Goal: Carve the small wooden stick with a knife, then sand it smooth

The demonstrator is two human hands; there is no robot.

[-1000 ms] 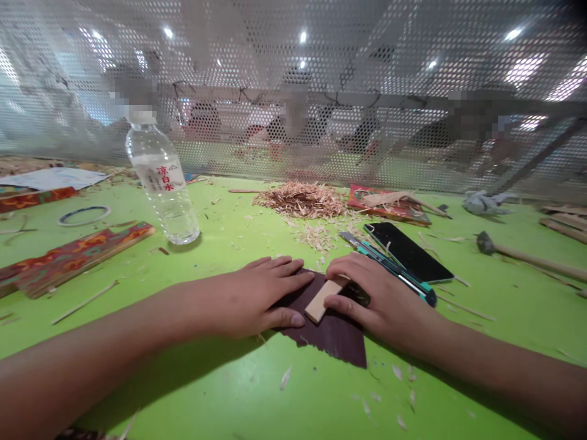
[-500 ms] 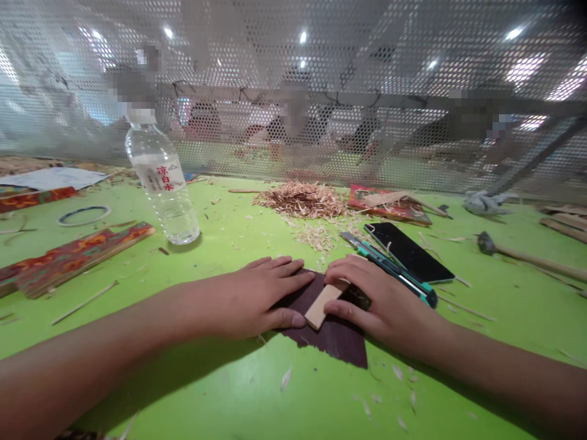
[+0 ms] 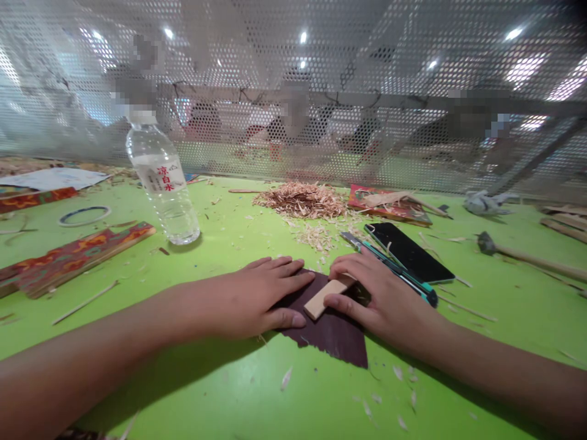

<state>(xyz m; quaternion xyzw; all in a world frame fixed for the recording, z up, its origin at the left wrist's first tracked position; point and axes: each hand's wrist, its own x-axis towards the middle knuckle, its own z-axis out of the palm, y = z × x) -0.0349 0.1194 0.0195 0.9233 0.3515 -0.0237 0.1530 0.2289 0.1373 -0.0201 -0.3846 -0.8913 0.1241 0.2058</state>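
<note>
A dark maroon sheet with a ragged lower edge (image 3: 339, 340), perhaps sandpaper, lies on the green table (image 3: 220, 391). My left hand (image 3: 261, 296) rests flat on its left part, fingers spread, holding nothing. On the sheet's upper right, my right hand (image 3: 373, 293) grips a small pale wooden block (image 3: 323, 297) between thumb and curled fingers. The block lies tilted against the sheet, its lower left end near my left thumb. Just beyond my right hand is a green and black utility knife (image 3: 403, 272) with its blade out, beside a black phone (image 3: 410, 252).
A water bottle (image 3: 166, 189) stands at the back left, near a tape ring (image 3: 85, 215) and a patterned wooden piece (image 3: 77, 253). Shavings (image 3: 305, 200) are heaped behind the sheet. A hammer (image 3: 527, 253) lies right. Behind a perforated screen (image 3: 247, 140) are people.
My right hand has shifted the wooden block slightly, its near end now a little farther up the sheet and its angle flatter. My left hand has stayed in place.
</note>
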